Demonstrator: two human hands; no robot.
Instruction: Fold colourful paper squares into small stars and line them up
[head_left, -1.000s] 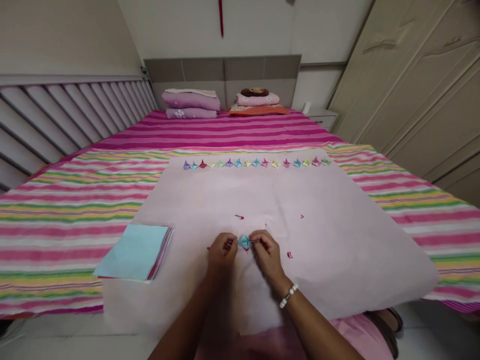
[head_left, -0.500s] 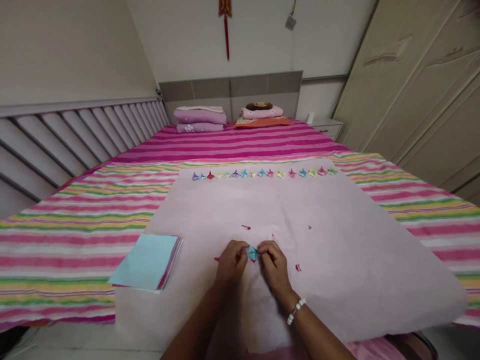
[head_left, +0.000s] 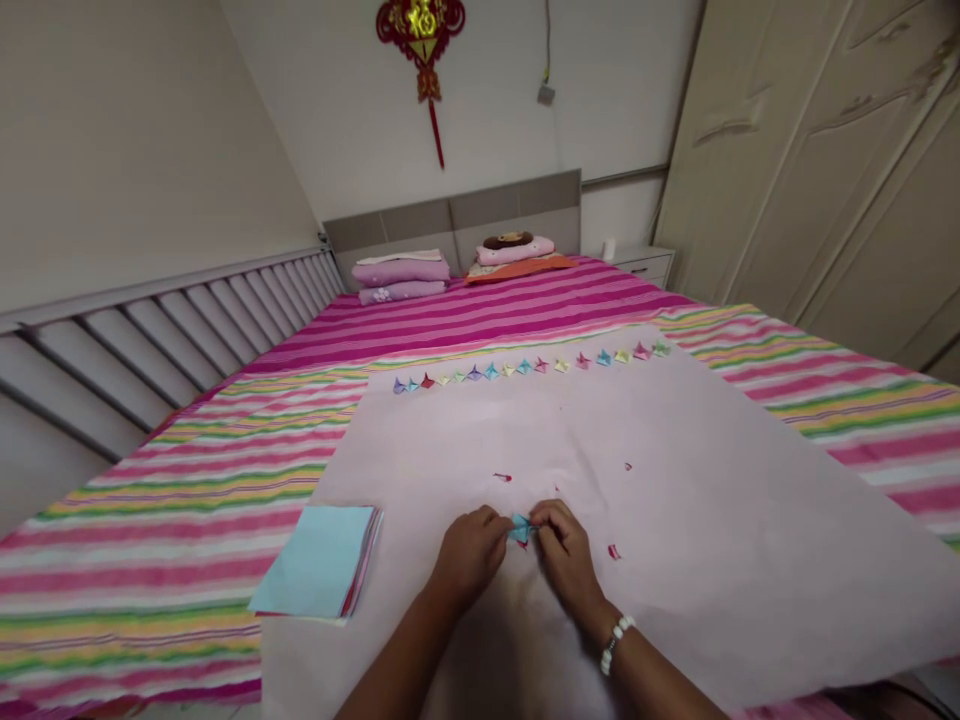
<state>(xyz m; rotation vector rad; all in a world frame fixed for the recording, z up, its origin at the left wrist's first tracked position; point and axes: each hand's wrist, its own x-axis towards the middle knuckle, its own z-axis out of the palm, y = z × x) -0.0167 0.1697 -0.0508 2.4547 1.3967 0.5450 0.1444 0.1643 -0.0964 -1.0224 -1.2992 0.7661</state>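
Between my two hands is a small folded piece of light-blue paper (head_left: 520, 529), shaped like the little origami pieces in the row farther back. My left hand (head_left: 472, 553) pinches its left side, and my right hand (head_left: 566, 550) pinches its right side. A beaded bracelet (head_left: 616, 643) circles my right wrist. Small red paper scraps (head_left: 614, 552) lie on the pale sheet (head_left: 697, 500) around my hands; one shows just under the blue piece. To the left, a stack of square coloured paper (head_left: 319, 562) rests with a light-blue sheet on top.
Along the sheet's far edge runs a row of small multicoloured origami pieces (head_left: 525, 367). Beneath the sheet is a bed with a striped cover (head_left: 172, 500). Folded bedding (head_left: 401, 275) sits by the headboard (head_left: 517, 200). A rail (head_left: 225, 310) borders the left side, a wardrobe (head_left: 825, 150) the right.
The camera view has tilted up and turned a little, showing more of the red wall hanging. Both hands keep hold of the blue folded paper, with only slight finger movement.
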